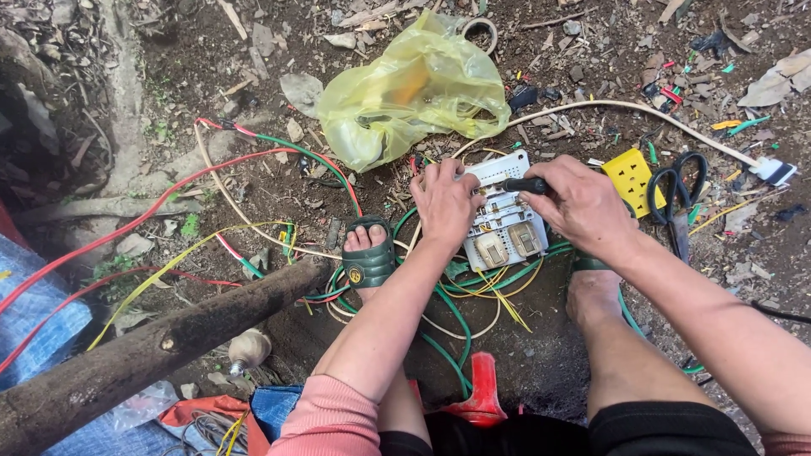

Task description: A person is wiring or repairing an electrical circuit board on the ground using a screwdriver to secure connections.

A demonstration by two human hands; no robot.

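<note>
A white electrical switch board point(504, 221) lies on the dirt between my feet, with green, yellow and red wires point(456, 295) running out from under it. My left hand point(443, 201) rests on the board's left edge and steadies it. A black-handled screwdriver point(524, 185) is gripped in my right hand point(581, 205), with its tip pointing left onto the top of the board. My left foot in a green sandal point(367, 257) stands just left of the board.
A yellow plastic bag point(412, 89) lies behind the board. A yellow socket plate point(630, 177) and black scissors point(678, 196) sit to the right. A thick branch point(152, 350) crosses the lower left. A red stool point(481, 390) is under me. A light bulb point(247, 348) lies by the branch.
</note>
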